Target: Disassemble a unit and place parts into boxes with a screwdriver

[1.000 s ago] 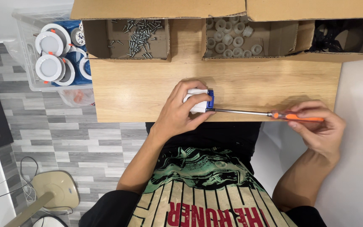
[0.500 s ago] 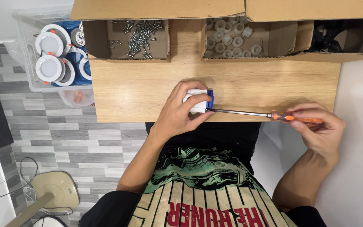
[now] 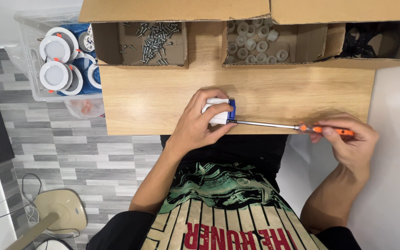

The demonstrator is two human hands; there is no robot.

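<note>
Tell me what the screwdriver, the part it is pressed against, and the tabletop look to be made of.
Screwdriver: bright, shiny shaft, likely steel; glossy orange handle, probably plastic, in the right hand.
White and blue part, gripped by the left hand: smooth, evenly coloured, looks like moulded plastic.
Tabletop: pale wood grain, matt; solid wood or laminate cannot be told.

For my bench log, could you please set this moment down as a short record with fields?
left hand: left hand grips a small white and blue part on the wooden table
right hand: right hand holds an orange-handled screwdriver, tip at the part
boxes: screws box; box of white round pieces
beside table: clear bin of round white lamps
</note>
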